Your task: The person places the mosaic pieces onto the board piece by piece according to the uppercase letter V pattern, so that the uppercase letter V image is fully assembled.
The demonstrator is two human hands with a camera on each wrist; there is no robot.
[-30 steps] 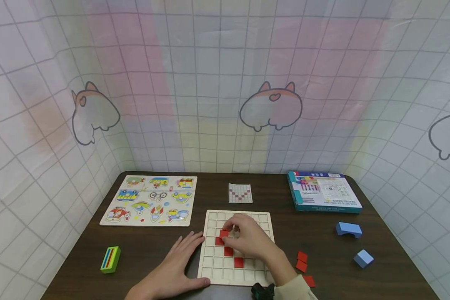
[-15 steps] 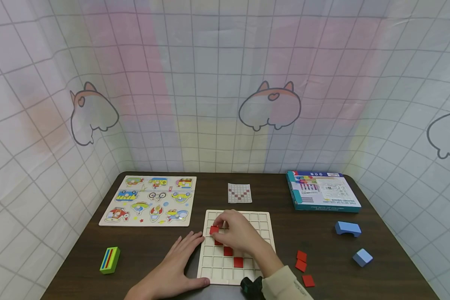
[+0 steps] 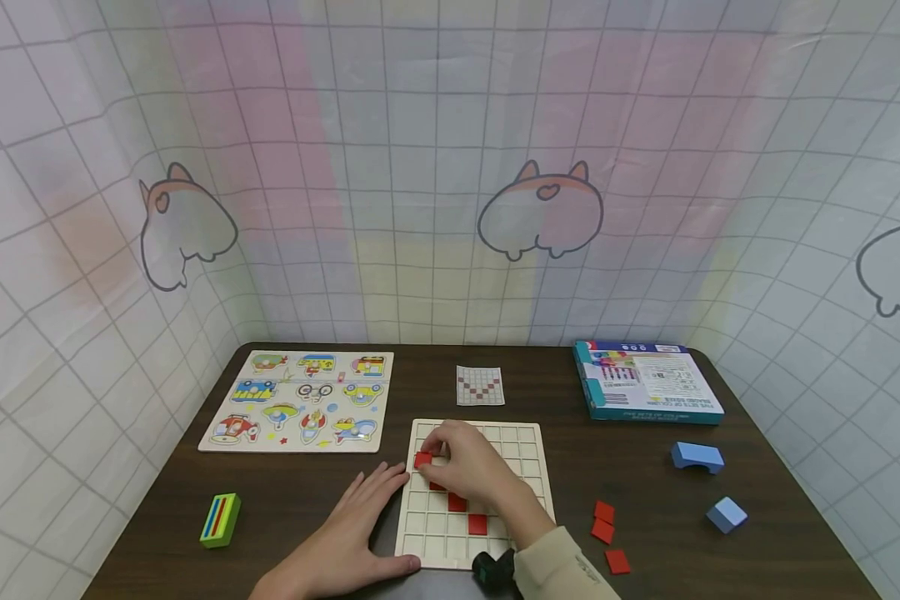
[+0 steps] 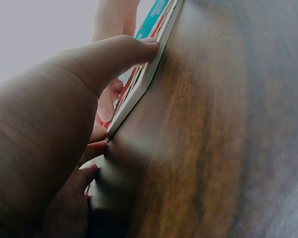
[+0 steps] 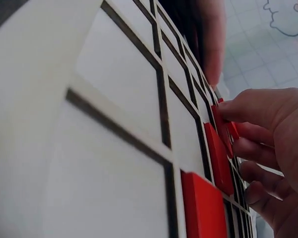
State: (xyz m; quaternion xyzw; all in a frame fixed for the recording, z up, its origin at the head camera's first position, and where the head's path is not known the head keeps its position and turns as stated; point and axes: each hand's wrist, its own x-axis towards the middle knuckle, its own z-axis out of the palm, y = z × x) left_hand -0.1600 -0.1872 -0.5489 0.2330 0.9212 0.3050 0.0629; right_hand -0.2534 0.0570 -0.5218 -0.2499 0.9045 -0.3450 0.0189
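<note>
A cream gridded board point(image 3: 427, 546) lies on the dark table. My right hand point(image 3: 468, 467) reaches over it and pinches a red square tile point(image 3: 422, 459) at the leftmost column. Behind the fingers another tile point(image 3: 437, 486) is partly hidden; two more, a middle tile point(image 3: 457, 502) and a nearer tile point(image 3: 477, 525), continue a diagonal down to the right. In the right wrist view the thumb and fingers point(image 5: 248, 111) meet at the red tile's edge. My left hand point(image 3: 352, 529) rests spread at the board's left side, its thumb point(image 4: 139, 49) touching the near edge in the left wrist view.
Several loose red tiles point(image 3: 602, 532) lie right of the board. Farther right are a blue arch block point(image 3: 697, 457) and a blue cube point(image 3: 727, 516). A pattern card point(image 3: 480, 387), a boxed set point(image 3: 648, 383), a picture puzzle point(image 3: 296, 402) and a green block point(image 3: 221, 521) stand around.
My right hand has carried the red tile leftward and slightly away from me, from beside the diagonal to the leftmost column. The left hand keeps its place.
</note>
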